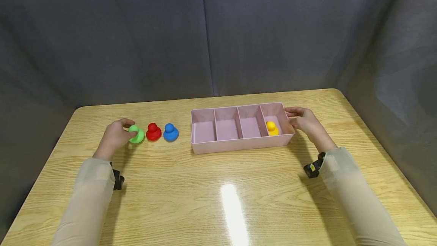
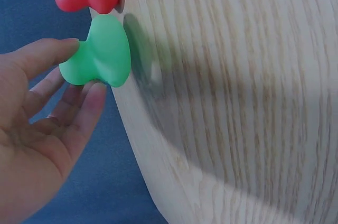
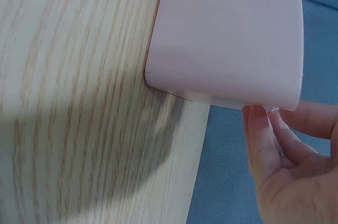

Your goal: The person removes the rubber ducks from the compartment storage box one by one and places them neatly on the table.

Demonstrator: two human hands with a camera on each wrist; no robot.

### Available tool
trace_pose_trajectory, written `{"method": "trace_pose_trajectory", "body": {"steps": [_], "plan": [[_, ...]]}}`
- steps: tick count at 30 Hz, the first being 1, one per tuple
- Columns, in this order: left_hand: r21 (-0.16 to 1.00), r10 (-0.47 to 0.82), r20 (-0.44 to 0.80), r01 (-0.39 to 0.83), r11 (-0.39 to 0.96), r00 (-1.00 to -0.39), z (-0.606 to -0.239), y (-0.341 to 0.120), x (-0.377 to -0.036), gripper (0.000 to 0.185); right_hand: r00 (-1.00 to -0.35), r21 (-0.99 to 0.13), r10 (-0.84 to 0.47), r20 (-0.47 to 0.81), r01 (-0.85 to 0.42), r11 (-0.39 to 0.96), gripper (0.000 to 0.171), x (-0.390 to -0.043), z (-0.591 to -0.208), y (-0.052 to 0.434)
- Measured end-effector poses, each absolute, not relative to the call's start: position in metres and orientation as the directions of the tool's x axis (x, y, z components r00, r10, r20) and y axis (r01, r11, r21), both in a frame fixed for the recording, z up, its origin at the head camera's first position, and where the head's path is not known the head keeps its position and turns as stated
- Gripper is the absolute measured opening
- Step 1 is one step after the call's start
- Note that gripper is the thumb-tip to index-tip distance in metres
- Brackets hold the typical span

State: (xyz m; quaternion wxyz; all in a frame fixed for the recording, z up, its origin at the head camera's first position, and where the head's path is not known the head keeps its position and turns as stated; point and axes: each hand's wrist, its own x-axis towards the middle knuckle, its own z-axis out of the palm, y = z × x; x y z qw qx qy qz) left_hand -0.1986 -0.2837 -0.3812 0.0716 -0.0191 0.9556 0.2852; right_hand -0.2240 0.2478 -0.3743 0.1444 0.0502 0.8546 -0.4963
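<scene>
In the head view my left hand (image 1: pixel 116 135) is at the left of the table, pinching a green toy duck (image 1: pixel 137 135) between thumb and fingers. The left wrist view shows the thumb and fingertips on the green duck's (image 2: pixel 103 52) head end. A red toy duck (image 1: pixel 153 132) and a blue toy duck (image 1: pixel 170 133) stand in a row just right of it. My right hand (image 1: pixel 307 120) holds the right end of a pink divided box (image 1: pixel 232 146), thumb and fingertips at its rim. A yellow toy duck (image 1: pixel 272 129) sits in the box's rightmost compartment.
The wooden table (image 1: pixel 177 193) has rounded far corners. Dark grey curtains (image 1: pixel 143 41) hang close behind it and along both sides. Thin walls split the box's inside into compartments. A camera is strapped on each wrist.
</scene>
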Motion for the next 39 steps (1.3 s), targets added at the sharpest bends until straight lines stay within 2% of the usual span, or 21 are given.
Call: {"method": "trace_pose_trajectory", "body": {"steps": [8, 39], "plan": [[0.571, -0.031, -0.182, -0.132, 0.810, -0.983, -0.385, -0.287, -0.199, 0.048, -0.953, -0.830, -0.049, -0.298, 0.234, 0.506, 0.055, -0.222, -0.373, 0.246], [0.616, -0.024, -0.175, -0.129, 0.777, -0.984, -0.391, -0.292, -0.196, 0.050, -0.958, -0.826, -0.046, -0.283, 0.219, 0.520, 0.054, -0.222, -0.373, 0.246]]}}
